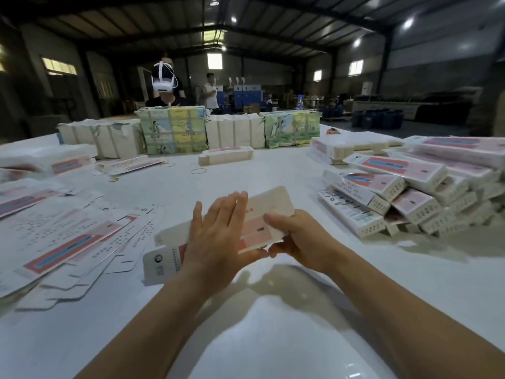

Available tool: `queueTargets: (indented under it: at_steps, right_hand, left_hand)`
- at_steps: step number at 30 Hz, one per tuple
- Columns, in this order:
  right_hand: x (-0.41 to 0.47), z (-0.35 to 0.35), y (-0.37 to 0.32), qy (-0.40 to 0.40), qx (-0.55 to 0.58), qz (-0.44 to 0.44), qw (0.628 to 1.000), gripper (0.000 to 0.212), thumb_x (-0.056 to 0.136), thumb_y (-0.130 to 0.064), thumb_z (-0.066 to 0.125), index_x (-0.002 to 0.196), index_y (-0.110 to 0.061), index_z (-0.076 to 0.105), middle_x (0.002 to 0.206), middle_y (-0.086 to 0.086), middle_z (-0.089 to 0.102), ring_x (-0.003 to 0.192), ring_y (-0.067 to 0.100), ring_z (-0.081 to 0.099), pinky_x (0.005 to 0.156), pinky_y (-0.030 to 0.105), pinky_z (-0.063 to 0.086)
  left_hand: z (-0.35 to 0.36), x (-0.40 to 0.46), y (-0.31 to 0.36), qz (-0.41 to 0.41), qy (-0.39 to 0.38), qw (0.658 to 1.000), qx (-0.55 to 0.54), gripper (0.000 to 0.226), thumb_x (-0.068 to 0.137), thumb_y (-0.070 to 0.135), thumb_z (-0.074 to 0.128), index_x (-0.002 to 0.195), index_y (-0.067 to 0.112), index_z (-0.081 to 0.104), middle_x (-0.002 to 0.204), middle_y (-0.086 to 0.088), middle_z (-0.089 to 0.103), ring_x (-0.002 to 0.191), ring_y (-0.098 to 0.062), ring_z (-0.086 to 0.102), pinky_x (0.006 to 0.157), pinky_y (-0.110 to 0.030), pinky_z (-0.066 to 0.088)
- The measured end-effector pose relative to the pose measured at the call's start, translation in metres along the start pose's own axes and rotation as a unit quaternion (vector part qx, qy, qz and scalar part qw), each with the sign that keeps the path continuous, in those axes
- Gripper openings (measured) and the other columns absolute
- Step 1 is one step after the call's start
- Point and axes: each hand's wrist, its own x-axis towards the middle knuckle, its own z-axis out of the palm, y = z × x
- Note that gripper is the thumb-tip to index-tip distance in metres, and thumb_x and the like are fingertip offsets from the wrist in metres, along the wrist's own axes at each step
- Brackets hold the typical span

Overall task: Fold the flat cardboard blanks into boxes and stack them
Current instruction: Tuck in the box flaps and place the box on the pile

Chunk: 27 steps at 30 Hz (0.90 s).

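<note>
A pink-and-white cardboard blank (270, 209), partly folded, is held above the white table (273, 337) in front of me. My left hand (218, 236) lies flat against its near face with straight fingers, the thumb under its lower edge. My right hand (297, 236) grips its right end, fingers curled over the top and thumb below. A loose spread of flat blanks (71, 236) lies at the left. A pile of folded boxes (410, 192) is stacked at the right.
Bundles of wrapped packs (175, 129) line the far side of the table, with a single folded box (226, 155) and rubber bands (199, 171) in front. A person wearing a headset (163, 83) sits behind them; another stands further back.
</note>
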Motion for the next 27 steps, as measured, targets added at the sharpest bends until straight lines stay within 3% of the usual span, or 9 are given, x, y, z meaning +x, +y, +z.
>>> queueTargets:
  at_steps: [3, 7, 9, 13, 18, 20, 24, 27]
  right_hand:
    - [0.001, -0.001, -0.001, -0.012, 0.032, 0.007, 0.999, 0.039, 0.083, -0.026, 0.058, 0.113, -0.001, 0.061, 0.093, 0.016, 0.07, 0.071, 0.021, 0.066, 0.05, 0.026, 0.051]
    - [-0.002, -0.007, -0.003, -0.034, 0.067, 0.003, 0.997, 0.032, 0.082, -0.011, 0.058, 0.112, 0.001, 0.058, 0.091, 0.014, 0.071, 0.068, 0.021, 0.067, 0.049, 0.026, 0.052]
    - [-0.004, -0.008, -0.004, -0.01, 0.001, -0.013, 1.0, 0.021, 0.089, 0.001, 0.052, 0.108, -0.001, 0.059, 0.087, 0.01, 0.072, 0.067, 0.02, 0.067, 0.048, 0.026, 0.053]
    - [-0.005, -0.003, -0.004, 0.047, -0.154, -0.054, 0.985, 0.025, 0.089, 0.01, 0.045, 0.1, -0.004, 0.063, 0.075, 0.01, 0.072, 0.056, 0.024, 0.067, 0.046, 0.028, 0.053]
    - [-0.005, -0.004, -0.002, 0.054, -0.152, -0.051, 0.986, 0.027, 0.09, 0.008, 0.045, 0.093, -0.007, 0.068, 0.07, 0.012, 0.07, 0.044, 0.023, 0.061, 0.046, 0.025, 0.05]
    - [-0.003, -0.006, -0.001, 0.05, -0.138, -0.045, 0.988, 0.028, 0.09, 0.008, 0.046, 0.091, -0.008, 0.068, 0.067, 0.012, 0.069, 0.045, 0.024, 0.062, 0.048, 0.026, 0.051]
    - [-0.001, -0.017, -0.003, 0.072, -0.097, -0.032, 0.992, 0.027, 0.089, 0.01, 0.046, 0.09, -0.007, 0.068, 0.069, 0.013, 0.07, 0.043, 0.023, 0.06, 0.045, 0.027, 0.051]
    - [0.0, -0.019, -0.004, 0.084, -0.075, -0.022, 0.993, 0.019, 0.092, 0.0, 0.049, 0.093, -0.007, 0.067, 0.072, 0.016, 0.07, 0.044, 0.024, 0.06, 0.045, 0.028, 0.051]
  left_hand:
    - [-0.004, 0.001, -0.003, -0.004, 0.013, 0.999, -0.031, 0.095, 0.064, 0.056, 0.076, 0.134, 0.0, 0.045, 0.124, -0.016, 0.056, 0.108, -0.036, 0.055, 0.099, -0.055, 0.039]
    - [-0.011, 0.001, -0.003, 0.013, 0.043, 0.998, -0.044, 0.095, 0.057, 0.059, 0.079, 0.128, 0.005, 0.049, 0.117, -0.011, 0.059, 0.1, -0.03, 0.056, 0.093, -0.044, 0.042]
    - [-0.012, 0.0, -0.002, 0.027, 0.039, 0.998, -0.027, 0.095, 0.053, 0.061, 0.08, 0.125, 0.006, 0.051, 0.114, -0.009, 0.06, 0.097, -0.029, 0.058, 0.091, -0.042, 0.043]
    - [-0.014, 0.0, -0.001, 0.017, 0.023, 1.0, -0.01, 0.087, 0.05, 0.055, 0.085, 0.116, 0.007, 0.057, 0.101, -0.008, 0.065, 0.084, -0.028, 0.062, 0.081, -0.041, 0.048]
    - [-0.02, 0.004, 0.0, -0.003, 0.026, 1.0, 0.005, 0.076, 0.046, 0.052, 0.088, 0.103, 0.009, 0.063, 0.081, -0.004, 0.068, 0.062, -0.026, 0.063, 0.061, -0.037, 0.051]
    - [-0.019, 0.002, -0.003, -0.003, 0.008, 1.0, 0.006, 0.082, 0.046, 0.057, 0.085, 0.107, 0.008, 0.062, 0.086, -0.004, 0.068, 0.065, -0.026, 0.063, 0.059, -0.038, 0.05]
    - [-0.017, -0.004, -0.016, -0.01, -0.024, 1.0, -0.004, 0.088, 0.058, 0.06, 0.078, 0.126, 0.009, 0.054, 0.106, -0.006, 0.064, 0.083, -0.024, 0.06, 0.075, -0.038, 0.048]
    - [-0.017, -0.002, -0.021, -0.026, -0.016, 0.999, -0.022, 0.079, 0.059, 0.056, 0.08, 0.12, 0.011, 0.058, 0.1, -0.006, 0.067, 0.077, -0.025, 0.062, 0.065, -0.033, 0.045]
